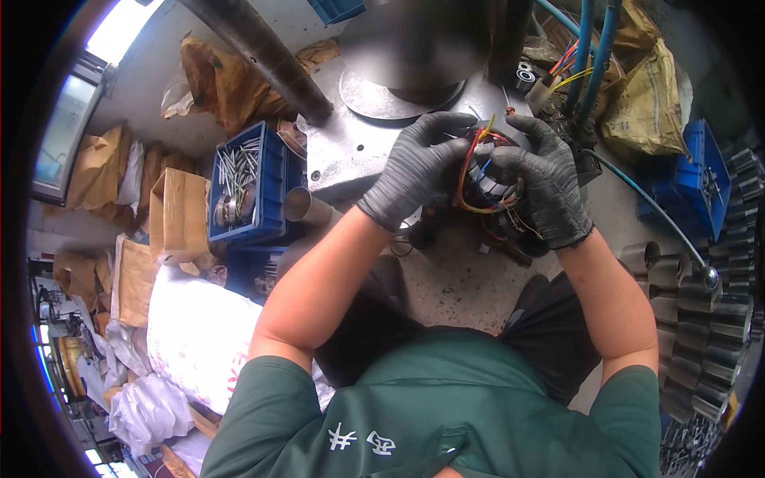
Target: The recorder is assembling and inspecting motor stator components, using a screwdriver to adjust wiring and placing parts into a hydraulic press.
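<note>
In front of the press table a motor stator (496,190) with copper windings and red, yellow and blue lead wires (467,171) is held up between my two gloved hands. My left hand (421,166), in a grey glove, is closed at the stator's left side, its thumb and forefinger by the wires. On the other side my right hand (548,182) grips the rim, thumb over the top and fingers bent round it. Some fingertips are hidden behind the stator.
Behind my hands stands a metal press table (343,151) with a round plate (398,99) and a thick post (263,60). At left are a blue bin (239,183) of shafts and a cardboard box (179,215). Metal cylinders (685,319) are stacked at right beside a hose (653,209).
</note>
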